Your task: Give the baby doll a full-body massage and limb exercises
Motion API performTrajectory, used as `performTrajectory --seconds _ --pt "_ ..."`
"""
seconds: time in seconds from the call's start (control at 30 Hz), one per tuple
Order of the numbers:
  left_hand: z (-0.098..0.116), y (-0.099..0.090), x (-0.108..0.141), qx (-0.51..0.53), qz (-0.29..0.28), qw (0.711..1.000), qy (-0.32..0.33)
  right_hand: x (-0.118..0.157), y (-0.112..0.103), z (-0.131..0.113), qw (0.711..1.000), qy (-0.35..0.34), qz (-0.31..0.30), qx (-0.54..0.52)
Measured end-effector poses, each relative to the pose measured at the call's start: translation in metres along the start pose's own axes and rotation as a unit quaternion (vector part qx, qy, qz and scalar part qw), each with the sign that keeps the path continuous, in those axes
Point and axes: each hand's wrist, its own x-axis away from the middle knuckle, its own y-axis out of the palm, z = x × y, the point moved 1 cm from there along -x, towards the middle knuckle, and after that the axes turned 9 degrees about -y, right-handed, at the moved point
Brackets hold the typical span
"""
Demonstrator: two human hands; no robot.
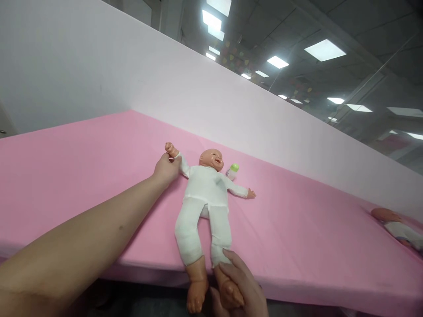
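Note:
A baby doll (pixel 206 187) in white cloth clothing lies on its back on the pink padded table (pixel 280 233), its bare feet reaching over the front edge. My left hand (pixel 168 168) grips the doll's forearm near the wrist, on the picture's left side. Down at the near edge, my right hand (pixel 244 281) is wrapped around the doll's lower leg and foot on the right; part of that foot is covered by my fingers. The doll's other arm stretches out to the right, untouched.
Beside the doll's head lies a small baby bottle (pixel 233 171) with a green cap. A second doll (pixel 396 224) lies at the far right. A low white wall (pixel 231 105) runs along the table's back, with glass above it reflecting ceiling lights.

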Motion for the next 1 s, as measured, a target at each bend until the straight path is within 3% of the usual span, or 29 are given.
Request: performTrajectory --seconds 0.13,0.23,0.33,0.43,0.6,0.83,1.0 --pt "0.015 0.001 0.025 -0.062 -0.047 0.984 0.158 -0.018 -0.013 0.003 0.999 -0.054 0.002 0.001" --pt "0.025 0.006 0.042 -0.142 -0.095 0.948 0.268 -0.042 -0.021 0.001 0.998 -0.056 0.026 -0.001" --pt "0.03 0.012 0.052 -0.243 -0.112 0.904 0.333 -0.068 -0.024 -0.001 0.998 -0.038 0.057 -0.005" --pt "0.031 0.015 0.057 -0.319 -0.103 0.872 0.357 -0.094 -0.02 0.005 0.998 -0.011 0.064 -0.014" --pt "0.03 0.016 0.059 -0.357 -0.101 0.851 0.372 -0.131 -0.002 0.027 0.998 0.028 0.02 -0.044" --pt "0.029 0.014 0.057 -0.342 -0.117 0.864 0.351 -0.152 0.037 0.055 0.994 0.089 -0.015 -0.061" --pt "0.029 0.013 0.055 -0.306 -0.128 0.882 0.335 -0.148 0.041 0.055 0.996 0.069 -0.019 -0.043"
